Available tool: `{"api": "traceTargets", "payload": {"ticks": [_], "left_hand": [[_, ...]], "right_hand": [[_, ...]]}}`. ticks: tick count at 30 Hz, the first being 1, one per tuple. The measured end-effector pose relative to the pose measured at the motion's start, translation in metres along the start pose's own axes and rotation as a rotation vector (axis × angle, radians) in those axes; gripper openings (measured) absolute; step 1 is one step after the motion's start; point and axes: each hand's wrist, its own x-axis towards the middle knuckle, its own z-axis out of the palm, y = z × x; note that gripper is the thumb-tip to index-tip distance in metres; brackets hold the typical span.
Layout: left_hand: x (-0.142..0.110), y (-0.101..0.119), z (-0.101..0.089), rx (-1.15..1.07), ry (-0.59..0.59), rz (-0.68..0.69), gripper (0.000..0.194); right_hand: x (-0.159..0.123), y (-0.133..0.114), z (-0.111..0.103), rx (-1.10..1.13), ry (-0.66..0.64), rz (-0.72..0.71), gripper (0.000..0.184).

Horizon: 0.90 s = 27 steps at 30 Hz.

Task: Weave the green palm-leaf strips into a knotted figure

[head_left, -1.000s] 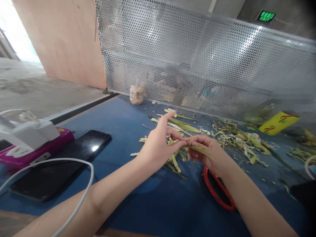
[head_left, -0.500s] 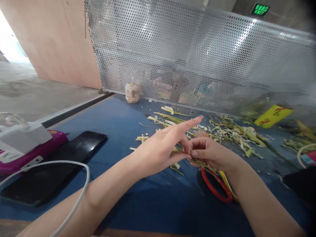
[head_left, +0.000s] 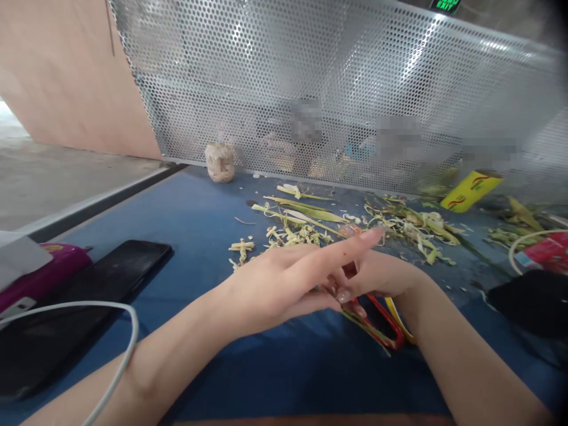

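My left hand and my right hand meet low over the blue table. The left index finger stretches out to the right over the right hand, while its thumb and other fingers pinch at the right hand's fingertips. The right hand is curled closed on a thin green leaf strip, whose end sticks out below the fingers. Both hands seem to grip this strip. Red-handled scissors lie on the table right under the hands, partly hidden by them.
Leaf scraps are strewn behind the hands. A black phone, a white cable and a purple device lie at the left. A perforated metal screen closes the back, with people blurred behind it. A yellow packet and a black object are at the right.
Both hands have sunk toward the scissors. My left index finger swung from pointing up to pointing right across the right hand. The view has turned a little to the right.
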Motion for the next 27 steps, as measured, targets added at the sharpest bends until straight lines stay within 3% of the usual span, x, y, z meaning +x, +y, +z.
{"api": "traceTargets", "payload": {"ticks": [6, 10, 16, 22, 27], "left_hand": [[-0.001, -0.003, 0.0, -0.014, 0.038, -0.104, 0.073], [0.0, -0.004, -0.002, 0.122, -0.062, -0.177, 0.072], [0.0, -0.006, -0.004, 0.299, -0.085, -0.139, 0.066], [0.0, -0.008, -0.004, 0.265, 0.073, -0.14, 0.07], [0.001, -0.008, -0.006, 0.317, 0.108, -0.159, 0.068]], "right_hand": [[0.0, -0.003, 0.001, 0.008, 0.05, 0.06, 0.012], [-0.001, -0.009, 0.003, -0.086, 0.148, 0.128, 0.012], [-0.002, -0.013, 0.005, -0.226, 0.296, 0.121, 0.011], [-0.001, -0.016, 0.009, -0.261, 0.454, 0.022, 0.015], [0.0, -0.015, 0.009, -0.268, 0.51, -0.014, 0.012]]}}
